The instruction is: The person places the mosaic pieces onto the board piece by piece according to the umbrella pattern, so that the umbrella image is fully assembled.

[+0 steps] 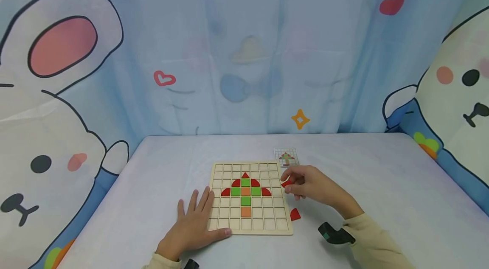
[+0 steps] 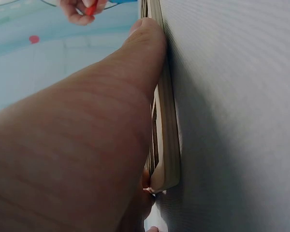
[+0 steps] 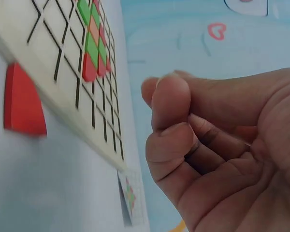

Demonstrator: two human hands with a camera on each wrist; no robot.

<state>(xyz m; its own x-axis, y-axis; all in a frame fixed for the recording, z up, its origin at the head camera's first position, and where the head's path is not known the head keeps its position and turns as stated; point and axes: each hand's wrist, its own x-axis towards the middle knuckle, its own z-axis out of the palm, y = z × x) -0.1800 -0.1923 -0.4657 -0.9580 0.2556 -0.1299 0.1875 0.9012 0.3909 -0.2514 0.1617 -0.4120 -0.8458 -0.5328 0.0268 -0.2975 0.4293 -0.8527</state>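
Note:
A wooden grid board (image 1: 267, 226) lies on the table with red, green and orange pieces set in its squares. My left hand (image 1: 194, 224), fingers spread, rests at the board's lower left corner, its thumb on the front edge. Past the board's right edge, my right hand (image 1: 311, 184) pinches a red quarter-round piece (image 1: 286, 183) between thumb and fingers. That held piece (image 2: 91, 8) also shows in the left wrist view; in the right wrist view the fingers hide it. A second red quarter-round piece (image 1: 295, 214) lies beside the board's right edge.
Behind the board's upper right corner lies a small pattern card (image 1: 286, 157) printed with a similar figure on a grid. A white cloth covers the table (image 1: 160, 175). A blue cartoon curtain (image 1: 244, 103) hangs along the far edge.

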